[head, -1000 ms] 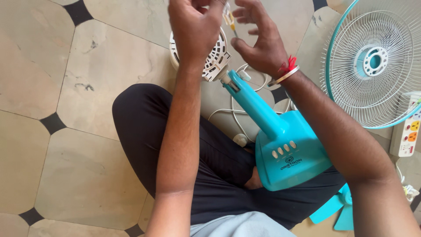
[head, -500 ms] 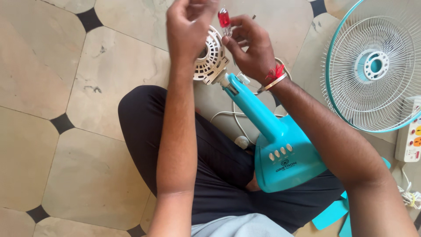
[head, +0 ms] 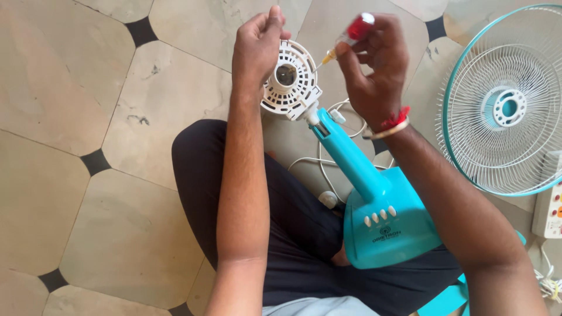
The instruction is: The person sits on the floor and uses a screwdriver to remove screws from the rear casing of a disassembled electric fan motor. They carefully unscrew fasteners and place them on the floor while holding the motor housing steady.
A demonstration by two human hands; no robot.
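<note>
The tiled floor (head: 88, 117), pale stone with small black diamonds at the corners, fills the whole left side of the view and lies open there, away from the fan stand. The round fan guard (head: 506, 105), white wire with a turquoise rim, lies flat on the floor to the right of the stand, well apart from it; its far edge is cut by the frame. The fan stand (head: 374, 205), turquoise, rests tilted across the person's dark-trousered lap, its broad base with four white buttons nearest the body and its neck slanting up and away. At the top of the neck sits the white motor housing (head: 291, 82), a slotted round shell with a dark opening at its middle. The left hand (head: 257, 50) grips the housing's upper left rim, fingers curled over the edge. The right hand (head: 374, 64), just right of the housing, pinches a small screwdriver (head: 345, 38) with a red handle, its tip angled down-left toward the housing's centre; whether the tip touches cannot be told. A white cord (head: 322, 169) loops on the floor beside the neck. A white power strip (head: 550, 208) lies at the right edge, below the guard
</note>
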